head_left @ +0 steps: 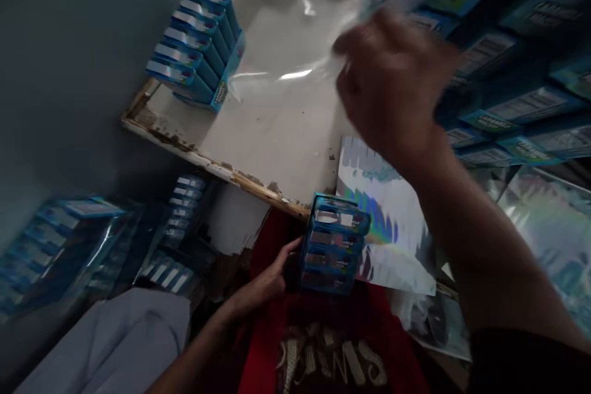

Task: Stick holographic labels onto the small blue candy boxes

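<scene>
Head view: a pale table (272, 148) fills the upper middle, its flat top scuffed and its wooden edge chipped and peeling. Blue cartons (489, 120), square-cornered and printed, are stacked at the upper right. Clear film (295, 75) lies across the tabletop, glossy and creased, throwing hard white highlights; I expect it to be soft, slippery and quick to cling. My right hand (388, 80) is raised over the upper right of centre, fingers curled at the film's end, but blur hides whether I grip it. A silver sheet (392, 246), smooth with rainbow glints, lies below that hand. One filled tray (198, 49) of narrow blue boxes stands at the upper left, in stepped rows. Another, the near tray (335, 246), is at the lower centre by the table edge, held along its left side by my left hand (270, 277), whose far fingers are hidden. I judge it light and fairly stiff but easily crushed; its lower side walls seem the best hold, with even pressure.
</scene>
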A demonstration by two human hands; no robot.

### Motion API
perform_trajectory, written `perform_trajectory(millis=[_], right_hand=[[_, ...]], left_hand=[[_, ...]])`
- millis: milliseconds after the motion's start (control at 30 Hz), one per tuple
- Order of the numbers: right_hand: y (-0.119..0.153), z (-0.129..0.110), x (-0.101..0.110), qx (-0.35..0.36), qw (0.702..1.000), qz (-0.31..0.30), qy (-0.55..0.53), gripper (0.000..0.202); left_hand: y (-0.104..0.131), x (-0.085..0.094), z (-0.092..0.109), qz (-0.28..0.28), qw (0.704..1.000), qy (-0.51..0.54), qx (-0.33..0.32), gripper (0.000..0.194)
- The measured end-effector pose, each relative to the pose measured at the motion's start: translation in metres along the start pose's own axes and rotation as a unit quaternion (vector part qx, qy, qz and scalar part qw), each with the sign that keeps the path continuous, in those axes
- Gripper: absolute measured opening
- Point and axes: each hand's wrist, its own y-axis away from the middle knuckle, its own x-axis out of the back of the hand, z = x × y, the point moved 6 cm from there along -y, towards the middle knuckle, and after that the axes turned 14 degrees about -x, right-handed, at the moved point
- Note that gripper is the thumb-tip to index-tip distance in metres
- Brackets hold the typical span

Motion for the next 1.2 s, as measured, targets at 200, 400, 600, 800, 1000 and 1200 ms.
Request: perform_trajectory(millis=[200,400,600,800,1000,1200], right_hand=[[0.01,0.054,-0.094,0.027,0.963,-0.099,0.249,0.023],[0.027,0.088,-0.095,-0.027,0.961,-0.072,0.264,0.014],[0.061,0.097,-0.078,-0.01,0.935,-0.053,0.35,0.025],[0.094,0.132,-0.077,0.016,0.929,-0.046,0.367,0.029],[0.085,0.124,-0.086,-0.004,0.932,-0.05,0.359,0.027],[0.072,0.12,-0.099,0.009,0.929,-0.069,0.363,0.02]], left_hand=[[-0.026,0.025,0.152,0.175,0.86,-0.408,-0.253,0.013],[-0.111,-0.006,0.193,0.152,0.565,-0.683,-0.438,0.041],[-0.136,-0.013,0.176,0.127,0.455,-0.819,-0.326,0.03],[-0.13,0.001,0.16,0.072,0.539,-0.793,-0.274,0.021],[-0.135,-0.013,0.201,-0.085,0.696,-0.663,-0.262,0.041],[-0.19,-0.045,0.184,-0.1,0.619,-0.746,-0.225,0.039]])
